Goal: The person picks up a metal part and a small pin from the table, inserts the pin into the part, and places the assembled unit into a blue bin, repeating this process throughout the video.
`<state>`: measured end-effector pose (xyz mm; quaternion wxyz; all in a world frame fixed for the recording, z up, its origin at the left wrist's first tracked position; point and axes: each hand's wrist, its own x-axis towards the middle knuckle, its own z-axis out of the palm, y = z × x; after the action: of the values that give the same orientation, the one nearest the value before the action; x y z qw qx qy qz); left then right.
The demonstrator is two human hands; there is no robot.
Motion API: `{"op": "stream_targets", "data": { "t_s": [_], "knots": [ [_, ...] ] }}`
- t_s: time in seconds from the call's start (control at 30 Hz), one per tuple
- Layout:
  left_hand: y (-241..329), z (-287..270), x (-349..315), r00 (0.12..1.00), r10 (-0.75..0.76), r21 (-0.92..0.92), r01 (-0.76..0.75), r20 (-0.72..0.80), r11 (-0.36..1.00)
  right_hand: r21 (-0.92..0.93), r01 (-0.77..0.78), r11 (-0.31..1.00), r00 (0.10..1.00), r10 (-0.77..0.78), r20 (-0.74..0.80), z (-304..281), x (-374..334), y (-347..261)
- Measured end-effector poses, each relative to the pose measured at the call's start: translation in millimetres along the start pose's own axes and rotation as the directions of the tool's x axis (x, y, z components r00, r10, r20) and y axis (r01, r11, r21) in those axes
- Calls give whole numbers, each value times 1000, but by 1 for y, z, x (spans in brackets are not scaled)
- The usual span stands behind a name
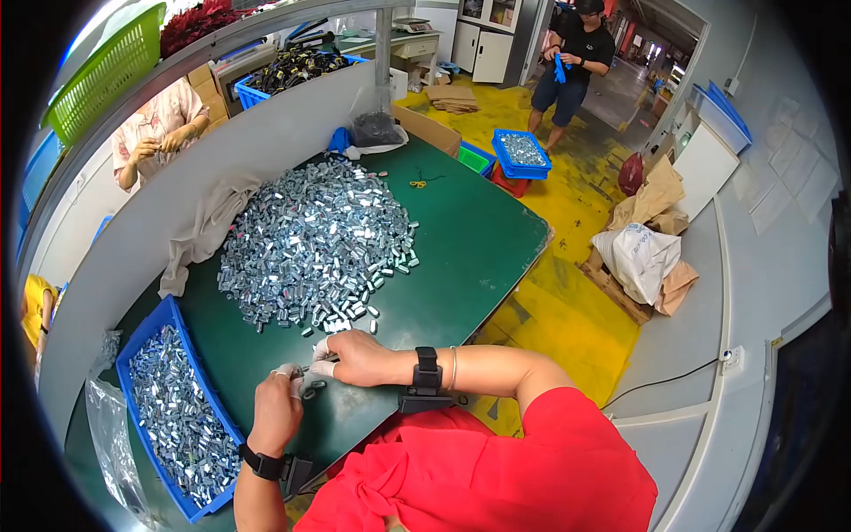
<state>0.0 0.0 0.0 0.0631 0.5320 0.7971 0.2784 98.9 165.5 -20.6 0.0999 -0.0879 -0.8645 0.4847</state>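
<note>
Close together at the table's near edge, both my hands have white coverings on their fingertips. My right hand (356, 357) is closed in a pinch, with a small metal part at its fingertips. My left hand (278, 406) has its fingers drawn together just beside it; what they hold is too small to make out. A few loose metal parts (314, 387) lie on the green table (448, 306) between and below my hands. Beyond them spreads a large heap of short silvery metal parts (315, 239). Left of my left hand, a blue tray (167, 312) holds many similar parts (182, 417).
A pale partition (239, 133) with a draped cloth (208, 226) borders the table's left. Clear plastic bags (115, 443) lie beside the tray. Off the far right corner stands a blue crate (523, 173) of parts. A person (576, 53) holds blue gloves; another sits behind the partition.
</note>
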Motion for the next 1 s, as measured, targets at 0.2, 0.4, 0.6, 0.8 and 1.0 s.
{"op": "stream_targets", "data": {
  "t_s": [0.2,0.4,0.6,0.8,1.0],
  "knots": [
    [-1,3,1,1000,1,-53,0,19,999,-150,-18,989,995,33,99,-2,6,-7],
    [2,0,4,999,45,4,-45,7,999,113,53,992,997,-46,-67,9,1,-4],
    [0,-1,5,997,73,73,-73,5,995,91,-140,986,976,122,178,3,9,-3],
    [5,-7,11,996,84,97,-84,-1,992,121,-42,992,986,21,167,6,17,6],
    [10,-15,4,995,80,163,-89,64,983,229,-79,970,962,14,273,-2,14,-1]
  ]
}}
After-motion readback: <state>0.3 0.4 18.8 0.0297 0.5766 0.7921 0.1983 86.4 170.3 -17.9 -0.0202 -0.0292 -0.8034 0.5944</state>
